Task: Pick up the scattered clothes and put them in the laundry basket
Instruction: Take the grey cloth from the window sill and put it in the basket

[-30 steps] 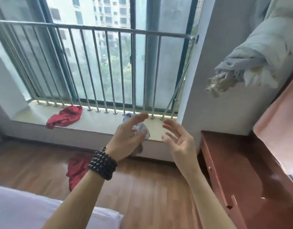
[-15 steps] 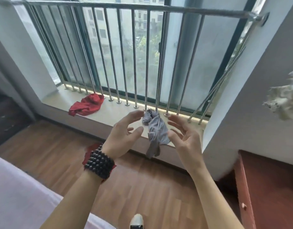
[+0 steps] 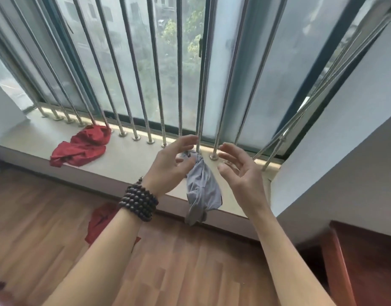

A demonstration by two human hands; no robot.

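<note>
A crumpled grey garment [image 3: 201, 186] lies on the window sill [image 3: 128, 160] and hangs over its front edge. My left hand [image 3: 170, 166], with a dark bead bracelet at the wrist, hovers just left of the garment's top, fingers spread and empty. To the right of the garment, my right hand [image 3: 238, 173] is held with its fingers apart, holding nothing. A red garment [image 3: 82, 146] lies on the sill further left. Another red garment [image 3: 99, 224] lies on the wooden floor below, partly hidden by my left forearm. No laundry basket is in view.
Vertical metal railing bars [image 3: 179, 85] stand along the back of the sill in front of the window. A grey wall corner [image 3: 336, 168] juts out on the right. A red-brown wooden cabinet [image 3: 366, 261] stands at the lower right.
The view has moved closer to the sill. Both hands have advanced to either side of the grey garment, still empty.
</note>
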